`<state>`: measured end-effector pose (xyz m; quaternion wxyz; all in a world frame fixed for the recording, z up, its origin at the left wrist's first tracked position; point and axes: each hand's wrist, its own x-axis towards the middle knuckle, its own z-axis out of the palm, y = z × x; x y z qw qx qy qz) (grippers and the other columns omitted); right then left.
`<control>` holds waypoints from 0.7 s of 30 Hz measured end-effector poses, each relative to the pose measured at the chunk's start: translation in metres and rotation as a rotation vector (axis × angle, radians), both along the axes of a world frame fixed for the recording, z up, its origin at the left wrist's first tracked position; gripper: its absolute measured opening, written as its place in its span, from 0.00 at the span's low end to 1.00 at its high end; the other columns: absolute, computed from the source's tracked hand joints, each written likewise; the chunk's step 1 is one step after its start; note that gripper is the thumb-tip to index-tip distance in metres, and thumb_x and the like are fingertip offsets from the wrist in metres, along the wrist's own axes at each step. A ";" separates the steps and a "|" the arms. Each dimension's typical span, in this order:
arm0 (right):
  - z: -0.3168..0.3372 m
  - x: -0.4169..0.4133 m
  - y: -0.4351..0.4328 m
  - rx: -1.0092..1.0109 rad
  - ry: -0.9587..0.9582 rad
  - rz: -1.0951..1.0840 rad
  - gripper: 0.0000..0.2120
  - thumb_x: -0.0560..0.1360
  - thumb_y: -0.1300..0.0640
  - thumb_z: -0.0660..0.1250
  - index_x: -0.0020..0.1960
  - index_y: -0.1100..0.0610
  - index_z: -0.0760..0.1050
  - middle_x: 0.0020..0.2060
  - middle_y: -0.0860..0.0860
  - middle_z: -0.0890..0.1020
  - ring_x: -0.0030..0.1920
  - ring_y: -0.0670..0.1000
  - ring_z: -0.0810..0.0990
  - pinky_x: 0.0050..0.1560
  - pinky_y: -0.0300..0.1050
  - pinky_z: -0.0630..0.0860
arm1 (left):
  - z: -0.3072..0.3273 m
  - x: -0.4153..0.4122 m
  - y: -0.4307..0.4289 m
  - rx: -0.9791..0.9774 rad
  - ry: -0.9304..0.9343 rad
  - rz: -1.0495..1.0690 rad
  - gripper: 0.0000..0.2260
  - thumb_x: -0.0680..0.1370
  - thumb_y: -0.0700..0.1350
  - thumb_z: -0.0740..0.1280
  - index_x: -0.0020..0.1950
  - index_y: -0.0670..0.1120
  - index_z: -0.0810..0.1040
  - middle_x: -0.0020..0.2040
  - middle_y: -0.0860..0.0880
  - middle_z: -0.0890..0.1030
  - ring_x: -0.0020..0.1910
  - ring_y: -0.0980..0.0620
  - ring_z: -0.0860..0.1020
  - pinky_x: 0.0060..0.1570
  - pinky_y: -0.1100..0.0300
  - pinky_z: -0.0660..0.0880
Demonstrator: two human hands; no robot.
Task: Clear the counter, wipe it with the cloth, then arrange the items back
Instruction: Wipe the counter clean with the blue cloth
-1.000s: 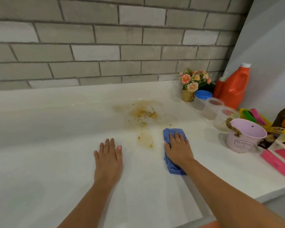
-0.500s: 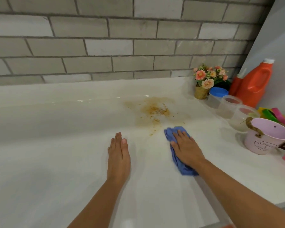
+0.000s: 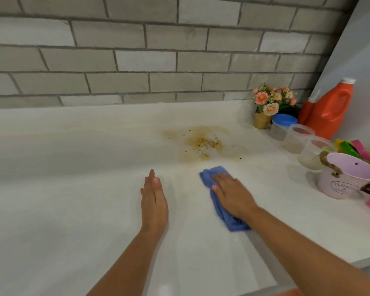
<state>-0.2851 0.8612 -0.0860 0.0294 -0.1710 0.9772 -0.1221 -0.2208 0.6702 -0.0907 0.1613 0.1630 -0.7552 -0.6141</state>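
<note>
Pressing the blue cloth [image 3: 220, 201] flat, your right hand [image 3: 233, 195] nears the stain [image 3: 201, 144] (left hand [image 3: 154, 199] open, edge-on) on the counter [image 3: 73, 189].

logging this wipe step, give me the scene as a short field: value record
surface: white counter
mess: brown stain with crumbs, unwiped
tool: blue cloth
right hand: flat on cloth, just short of the stain
left hand: flat on the bare counter, empty
set aside at right: flower pot, orange jug, pink bucket
</note>
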 end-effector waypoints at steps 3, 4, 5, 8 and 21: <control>0.000 -0.034 -0.026 0.117 -0.045 -0.135 0.25 0.82 0.48 0.41 0.77 0.55 0.45 0.77 0.52 0.46 0.77 0.51 0.45 0.75 0.51 0.44 | 0.001 -0.001 0.000 0.029 0.028 0.001 0.23 0.81 0.55 0.45 0.76 0.52 0.56 0.77 0.53 0.56 0.77 0.53 0.51 0.75 0.55 0.48; -0.003 -0.038 -0.041 0.133 -0.052 -0.136 0.26 0.82 0.48 0.41 0.77 0.56 0.44 0.77 0.52 0.45 0.77 0.52 0.43 0.75 0.52 0.43 | 0.001 -0.002 0.001 0.027 0.033 0.004 0.23 0.81 0.55 0.45 0.76 0.51 0.56 0.77 0.53 0.57 0.77 0.53 0.51 0.76 0.53 0.49; -0.004 -0.034 -0.057 0.133 -0.058 -0.106 0.26 0.82 0.48 0.40 0.77 0.56 0.43 0.77 0.52 0.44 0.77 0.53 0.42 0.75 0.52 0.42 | 0.000 -0.003 0.001 0.025 0.041 0.012 0.23 0.81 0.55 0.45 0.76 0.51 0.56 0.76 0.53 0.57 0.76 0.54 0.52 0.76 0.53 0.49; -0.003 0.005 -0.090 0.062 -0.056 0.084 0.25 0.82 0.48 0.42 0.77 0.54 0.44 0.77 0.51 0.45 0.77 0.51 0.43 0.75 0.50 0.41 | -0.001 -0.005 -0.001 0.047 0.071 0.040 0.22 0.82 0.53 0.44 0.76 0.48 0.57 0.76 0.51 0.59 0.76 0.54 0.54 0.76 0.53 0.50; -0.001 0.026 0.050 0.115 0.005 -0.400 0.25 0.82 0.47 0.41 0.77 0.54 0.45 0.77 0.52 0.47 0.77 0.51 0.45 0.76 0.53 0.45 | 0.000 -0.003 0.003 -0.051 0.027 0.000 0.23 0.82 0.53 0.46 0.76 0.47 0.56 0.76 0.52 0.58 0.77 0.52 0.49 0.74 0.59 0.43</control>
